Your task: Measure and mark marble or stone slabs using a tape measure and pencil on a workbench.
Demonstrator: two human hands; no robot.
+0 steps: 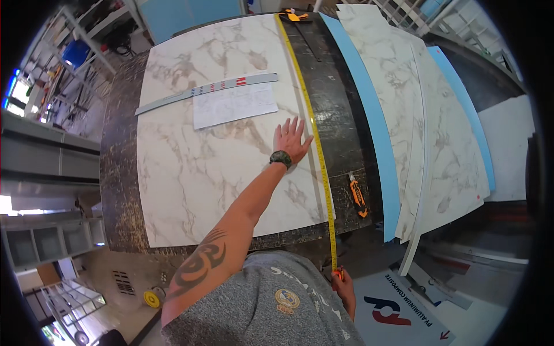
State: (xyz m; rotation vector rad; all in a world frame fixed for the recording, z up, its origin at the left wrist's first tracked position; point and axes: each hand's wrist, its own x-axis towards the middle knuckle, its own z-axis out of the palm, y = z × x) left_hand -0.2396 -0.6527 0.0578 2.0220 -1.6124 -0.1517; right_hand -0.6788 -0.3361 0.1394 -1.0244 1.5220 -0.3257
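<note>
tape: long yellow tape measure point(316, 150) lying along the right edge of the marble sheet point(190, 173)
left hand point(291, 141): flat on the sheet, fingers spread, beside the tape
right hand point(344, 286): closed around the tape's near end, below the sheet

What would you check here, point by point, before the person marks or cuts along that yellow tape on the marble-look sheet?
1. Yellow measuring tape runs the sheet's full length near its right edge: ok.
2. Left hand lies flat on the white marble-patterned panel, thumb at the tape: ok.
3. Right hand holds the tape's case below the table's near edge: ok.
4. Far tape end hooked at the top edge: cannot tell.
5. Orange utility knife lies on the dark worktable, within reach, blade state: cannot tell.
6. Grey straightedge and white paper sheet lie apart from the tape: ok.
</note>
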